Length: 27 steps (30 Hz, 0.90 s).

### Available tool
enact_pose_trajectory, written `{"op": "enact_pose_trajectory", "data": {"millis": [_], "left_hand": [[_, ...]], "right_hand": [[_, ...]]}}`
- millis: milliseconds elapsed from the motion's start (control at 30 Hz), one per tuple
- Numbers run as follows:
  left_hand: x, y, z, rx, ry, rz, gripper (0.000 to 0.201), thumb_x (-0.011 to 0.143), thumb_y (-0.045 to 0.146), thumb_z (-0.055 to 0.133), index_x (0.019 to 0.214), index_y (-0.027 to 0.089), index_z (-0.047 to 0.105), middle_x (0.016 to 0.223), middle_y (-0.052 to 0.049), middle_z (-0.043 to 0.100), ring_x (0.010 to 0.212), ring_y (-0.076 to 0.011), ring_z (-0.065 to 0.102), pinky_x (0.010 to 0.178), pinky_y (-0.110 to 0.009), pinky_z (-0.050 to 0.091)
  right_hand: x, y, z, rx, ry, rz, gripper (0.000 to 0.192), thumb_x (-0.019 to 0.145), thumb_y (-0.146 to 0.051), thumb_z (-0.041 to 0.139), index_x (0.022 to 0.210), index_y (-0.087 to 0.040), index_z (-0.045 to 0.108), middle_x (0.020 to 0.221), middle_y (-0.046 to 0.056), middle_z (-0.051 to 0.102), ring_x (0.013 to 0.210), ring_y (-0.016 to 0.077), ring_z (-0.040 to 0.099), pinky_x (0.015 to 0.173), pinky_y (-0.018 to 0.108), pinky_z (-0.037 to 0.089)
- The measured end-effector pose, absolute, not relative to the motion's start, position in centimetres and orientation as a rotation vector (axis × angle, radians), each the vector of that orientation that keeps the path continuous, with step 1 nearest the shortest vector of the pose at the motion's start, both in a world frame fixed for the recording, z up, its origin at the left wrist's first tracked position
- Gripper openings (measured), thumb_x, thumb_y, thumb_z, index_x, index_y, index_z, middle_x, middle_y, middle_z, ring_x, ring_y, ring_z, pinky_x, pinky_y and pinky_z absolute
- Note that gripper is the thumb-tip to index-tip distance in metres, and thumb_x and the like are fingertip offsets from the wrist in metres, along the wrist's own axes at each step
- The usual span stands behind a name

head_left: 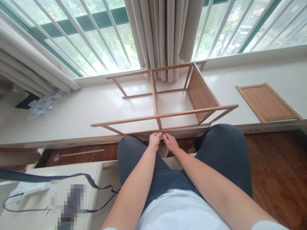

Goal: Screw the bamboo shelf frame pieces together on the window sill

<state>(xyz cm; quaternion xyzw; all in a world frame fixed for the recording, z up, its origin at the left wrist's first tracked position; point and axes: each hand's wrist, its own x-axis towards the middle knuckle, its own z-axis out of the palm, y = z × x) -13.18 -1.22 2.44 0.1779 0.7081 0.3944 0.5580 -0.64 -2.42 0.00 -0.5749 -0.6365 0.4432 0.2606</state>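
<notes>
A wooden rack frame [155, 99] lies on its side on the pale window ledge, with one slatless panel [202, 89] fitted at its right end. At the middle of its near edge, a small bent metal hex key [162, 138] meets the frame. My left hand [154, 141] pinches close to where the metal enters the wood, thumb and fingers pressed together. My right hand [170, 142] is closed around the other end of the key, its fingertips almost touching my left ones. Fingers hide most of the key and any screw.
A loose wooden panel [270, 102] lies on the ledge [83, 108] to the right. Crumpled paper [40, 107] is at the far left. Curtains [165, 38] hang behind the frame. A white table [93, 185] with a black strap [72, 175] stands at lower left.
</notes>
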Motion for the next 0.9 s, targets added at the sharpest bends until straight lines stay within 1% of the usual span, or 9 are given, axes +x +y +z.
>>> {"op": "enact_pose_trajectory", "data": {"millis": [133,267,500,633,900], "left_hand": [[-13.2,-1.18,2.15,0.419,1.653,0.932,0.032,0.068,0.039,0.081,0.078,0.013,0.066,0.067,-0.004,0.06,0.055,-0.0101,0.049,0.045,-0.02,0.024],[-13.18,-1.13,1.9,0.41,1.634,0.941,0.03,0.071,0.038,0.078,0.084,0.012,0.069,0.066,-0.004,0.06,0.054,-0.0101,0.05,0.045,-0.02,0.024],[-13.12,-1.09,1.83,0.395,1.598,0.974,0.028,0.072,0.036,0.078,0.083,0.012,0.069,0.058,0.0,0.055,0.046,-0.0073,0.043,0.045,-0.02,0.027],[-13.09,-1.07,1.91,0.389,1.583,0.987,0.027,0.072,0.034,0.078,0.083,0.011,0.068,0.059,-0.001,0.057,0.047,-0.0076,0.045,0.046,-0.02,0.03],[-13.16,-1.01,2.0,0.381,1.606,0.974,0.028,0.07,0.036,0.079,0.081,0.013,0.067,0.063,-0.001,0.058,0.046,-0.0069,0.044,0.044,-0.02,0.025]], "right_hand": [[-0.63,-2.48,0.38,-1.538,-1.769,1.102,0.029,0.096,-0.043,0.043,0.085,-0.023,0.062,0.074,0.001,0.067,0.067,0.0169,0.059,0.066,0.025,0.04],[-0.7,-2.59,0.63,-1.512,-1.819,1.039,0.026,0.092,-0.046,0.052,0.086,-0.023,0.062,0.073,0.0,0.066,0.065,0.0164,0.058,0.065,0.025,0.04],[-0.98,-2.75,0.46,-1.518,-1.912,1.003,0.014,0.084,-0.038,0.062,0.086,-0.024,0.06,0.068,-0.003,0.062,0.062,0.0148,0.056,0.061,0.023,0.036],[-1.09,-2.72,0.38,-1.561,-1.956,0.956,0.012,0.083,-0.036,0.063,0.085,-0.024,0.06,0.07,-0.003,0.063,0.062,0.0143,0.055,0.06,0.024,0.033],[-1.2,-2.67,0.96,-1.669,-1.948,0.925,0.016,0.086,-0.039,0.064,0.082,-0.024,0.06,0.074,-0.002,0.065,0.065,0.0147,0.055,0.059,0.024,0.03]]}}
